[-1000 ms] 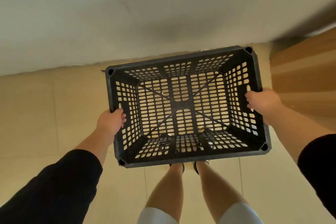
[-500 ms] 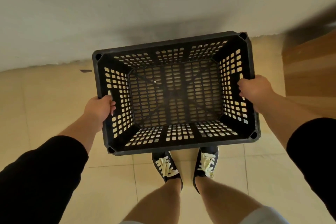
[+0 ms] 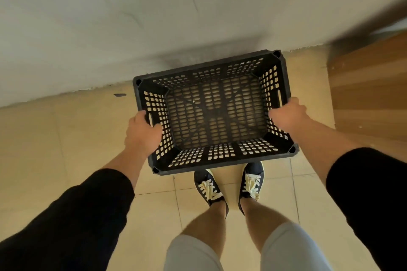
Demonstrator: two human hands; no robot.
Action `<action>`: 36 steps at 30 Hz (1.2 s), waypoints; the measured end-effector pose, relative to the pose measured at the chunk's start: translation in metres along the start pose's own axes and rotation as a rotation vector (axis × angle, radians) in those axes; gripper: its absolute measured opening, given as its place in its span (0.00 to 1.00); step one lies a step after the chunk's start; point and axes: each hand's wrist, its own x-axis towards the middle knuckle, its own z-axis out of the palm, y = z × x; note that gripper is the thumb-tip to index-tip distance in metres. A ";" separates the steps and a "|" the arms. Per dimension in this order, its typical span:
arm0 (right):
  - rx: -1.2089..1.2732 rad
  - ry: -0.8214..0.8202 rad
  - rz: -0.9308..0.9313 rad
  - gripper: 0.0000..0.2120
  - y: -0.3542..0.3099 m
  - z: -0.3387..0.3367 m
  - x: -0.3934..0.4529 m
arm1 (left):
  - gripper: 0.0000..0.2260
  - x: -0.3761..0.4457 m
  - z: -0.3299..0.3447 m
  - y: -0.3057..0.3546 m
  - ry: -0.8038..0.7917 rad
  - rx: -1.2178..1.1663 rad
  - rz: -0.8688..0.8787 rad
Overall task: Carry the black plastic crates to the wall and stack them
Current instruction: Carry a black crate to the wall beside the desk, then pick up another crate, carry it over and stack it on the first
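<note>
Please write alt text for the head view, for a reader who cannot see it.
Both hands, left hand and right hand, grip the short sides of an empty black crate held low beside a grey wall, above the person's shoes.

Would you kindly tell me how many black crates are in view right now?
1: the crate is held at the wall, above the floor tiles, left hand and right hand gripping it.

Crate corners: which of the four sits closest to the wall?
The far right corner of the black crate, nearly at the wall's base; the far left corner sits farther back.
</note>
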 end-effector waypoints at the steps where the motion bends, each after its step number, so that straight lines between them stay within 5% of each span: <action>1: -0.014 -0.027 -0.040 0.34 -0.002 -0.004 -0.022 | 0.29 -0.017 -0.007 0.009 -0.037 0.044 0.045; 6: -0.207 -0.004 -0.348 0.25 -0.007 -0.048 -0.151 | 0.24 -0.130 -0.062 0.063 -0.036 0.255 0.305; 14: -0.322 0.055 -0.490 0.23 0.003 -0.119 -0.333 | 0.23 -0.293 -0.151 0.103 -0.051 0.428 0.529; 27: -0.055 0.254 -0.277 0.24 0.095 -0.123 -0.549 | 0.23 -0.436 -0.217 0.074 -0.103 0.625 1.006; 36: 0.157 0.429 -0.048 0.25 0.247 -0.129 -0.642 | 0.25 -0.594 -0.165 0.079 -0.176 0.850 1.389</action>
